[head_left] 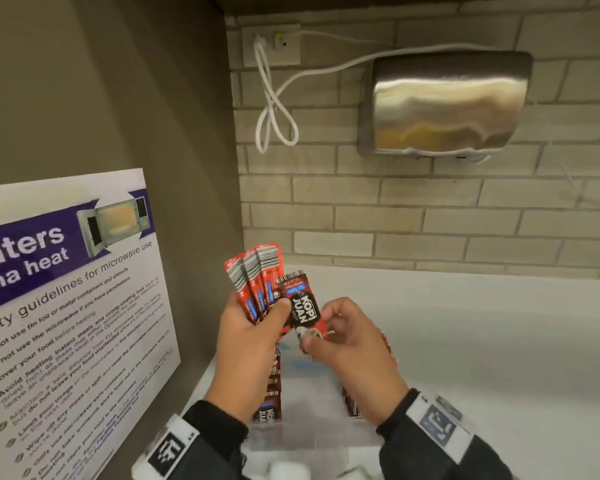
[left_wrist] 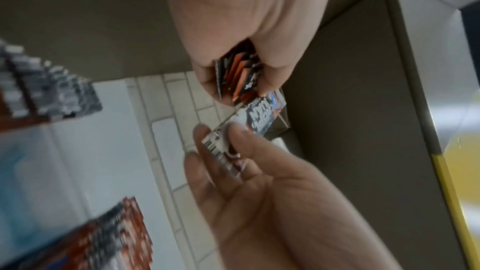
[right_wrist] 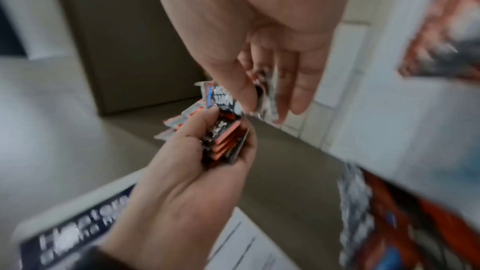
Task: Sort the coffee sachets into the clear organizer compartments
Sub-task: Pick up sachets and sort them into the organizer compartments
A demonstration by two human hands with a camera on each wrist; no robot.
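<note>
- your left hand [head_left: 248, 332] has its grip wrapped round a fanned bunch of sachets [head_left: 257, 278], barcode ends up, held above the clear organizer [head_left: 326, 441] on the white surface [head_left: 499, 341].
- your right hand [head_left: 350, 344] pinches the lower end of a single sachet [head_left: 300, 311] between thumb and fingers; its upper part lies against the left thumb, just beside the bunch.
- judging from this, the step is drawing that one sachet free. loosen the left thumb only enough to let it slide, or the rest of the fan may spill.
- pull along the sachet's length, not sideways, so the thin foil doesn't crease or drag its neighbours.
- the organizer already holds standing sachets [head_left: 271, 393] in a left compartment and more towards the right [head_left: 352, 403]; which one this sachet belongs in i cannot tell, since the dividers are hard to make out.
- match its facing to those already standing, then lower it end first.
</note>
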